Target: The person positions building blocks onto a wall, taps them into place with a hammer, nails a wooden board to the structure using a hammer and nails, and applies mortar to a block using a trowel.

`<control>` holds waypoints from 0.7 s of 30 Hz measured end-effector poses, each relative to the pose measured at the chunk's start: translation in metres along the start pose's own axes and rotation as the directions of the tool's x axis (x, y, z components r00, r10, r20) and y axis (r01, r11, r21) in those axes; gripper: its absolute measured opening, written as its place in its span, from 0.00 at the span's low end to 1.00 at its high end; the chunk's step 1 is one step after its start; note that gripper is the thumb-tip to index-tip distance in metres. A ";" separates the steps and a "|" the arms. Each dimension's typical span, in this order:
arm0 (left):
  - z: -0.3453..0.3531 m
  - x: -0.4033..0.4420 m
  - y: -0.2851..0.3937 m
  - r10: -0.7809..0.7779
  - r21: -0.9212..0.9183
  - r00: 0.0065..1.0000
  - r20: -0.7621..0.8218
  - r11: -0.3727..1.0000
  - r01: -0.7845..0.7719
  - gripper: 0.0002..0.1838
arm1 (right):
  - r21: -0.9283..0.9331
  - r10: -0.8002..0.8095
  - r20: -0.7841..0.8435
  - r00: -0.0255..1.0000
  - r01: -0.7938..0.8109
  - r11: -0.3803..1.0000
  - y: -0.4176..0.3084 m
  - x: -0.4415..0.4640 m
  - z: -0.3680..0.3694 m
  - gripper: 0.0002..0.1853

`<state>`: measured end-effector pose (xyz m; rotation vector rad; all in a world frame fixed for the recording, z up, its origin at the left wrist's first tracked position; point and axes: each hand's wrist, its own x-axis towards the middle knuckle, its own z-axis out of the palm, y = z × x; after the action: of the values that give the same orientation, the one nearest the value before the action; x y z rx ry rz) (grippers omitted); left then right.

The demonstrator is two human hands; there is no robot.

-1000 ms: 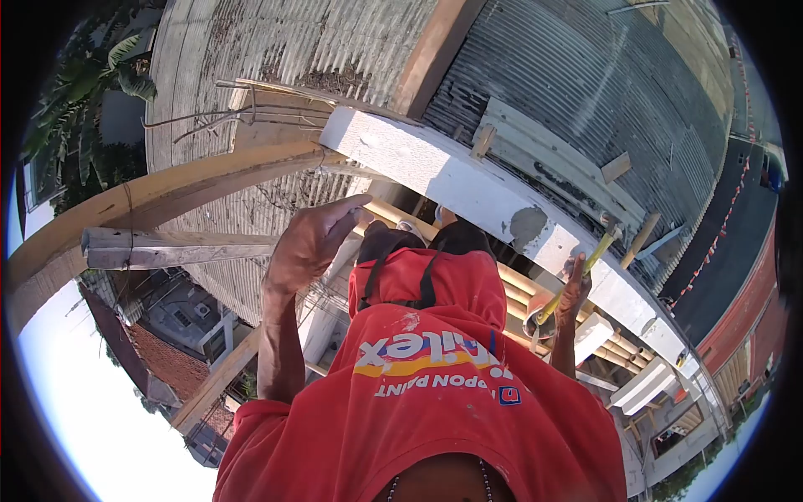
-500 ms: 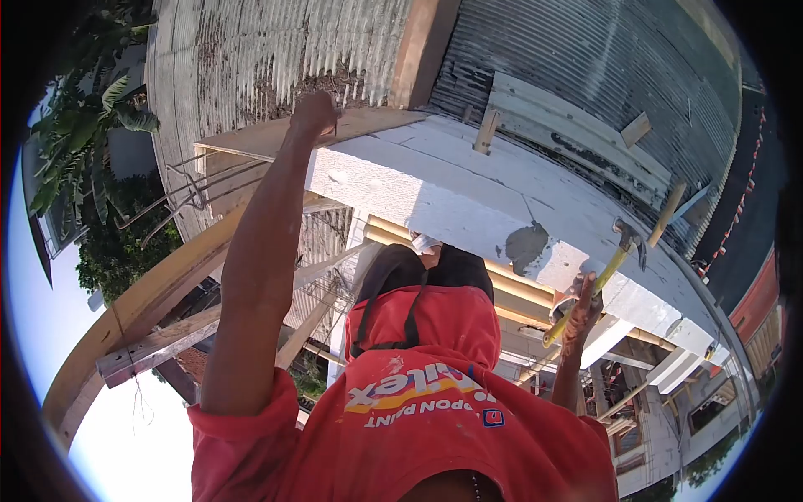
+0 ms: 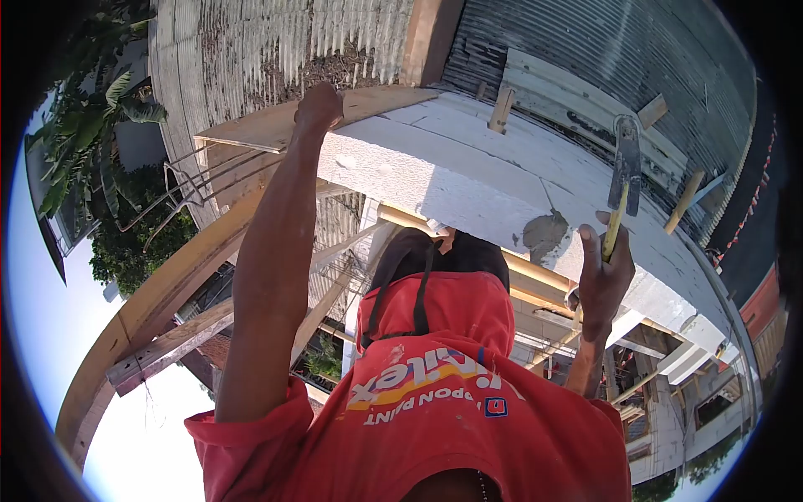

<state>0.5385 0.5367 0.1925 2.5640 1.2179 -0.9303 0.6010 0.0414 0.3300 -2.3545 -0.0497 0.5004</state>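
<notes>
My left hand [image 3: 320, 106] is closed in a fist at the edge of a wooden board [image 3: 376, 104], beside the end of a white block wall [image 3: 468, 180]. What its fingers hold, if anything, is hidden. My right hand [image 3: 606, 280] grips the yellow handle of a hammer [image 3: 626, 163] on the right, above the near side of the wall. The dark metal hammer head points up and away from me. A grey mortar patch [image 3: 545, 234] marks the wall just left of that hand.
Corrugated roofing [image 3: 577, 42] lies beyond the wall, with a wooden post [image 3: 431, 42] and a short upright stick [image 3: 501, 110]. Bent steel bars [image 3: 188, 180] stick out at left. A curved timber beam [image 3: 159, 293] runs below them. A road [image 3: 744, 184] shows far right.
My right hand has raised the hammer, its head swinging up and slightly left toward the camera. My left hand stays at the board's edge. The view has shifted slightly.
</notes>
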 end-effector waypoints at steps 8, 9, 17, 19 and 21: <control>0.014 0.017 -0.011 0.020 0.023 1.000 -0.021 1.000 -0.020 0.21 | 0.286 -0.385 0.322 0.865 0.299 0.910 -0.089 0.063 0.088 0.22; 0.012 0.020 -0.012 0.016 0.009 0.999 0.049 1.000 -0.017 0.21 | 0.304 -0.414 0.320 0.852 0.321 0.897 -0.097 0.067 0.100 0.23; -0.001 0.012 -0.005 0.061 -0.066 0.986 0.156 0.996 -0.051 0.23 | 0.299 -0.489 0.414 0.767 0.393 0.870 -0.133 0.109 0.176 0.20; 0.004 0.012 -0.007 0.064 -0.074 0.990 0.129 0.996 -0.054 0.23 | 0.326 -0.431 0.457 0.778 0.305 0.895 -0.143 0.115 0.189 0.21; 0.000 0.008 -0.004 0.053 -0.056 0.992 0.116 0.997 -0.046 0.22 | 0.301 -0.459 0.419 0.784 0.357 0.884 -0.152 0.118 0.199 0.21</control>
<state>0.5394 0.5439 0.1880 2.4488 1.1264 -1.0090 0.6527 0.3033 0.2579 -1.8833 -0.6994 0.8126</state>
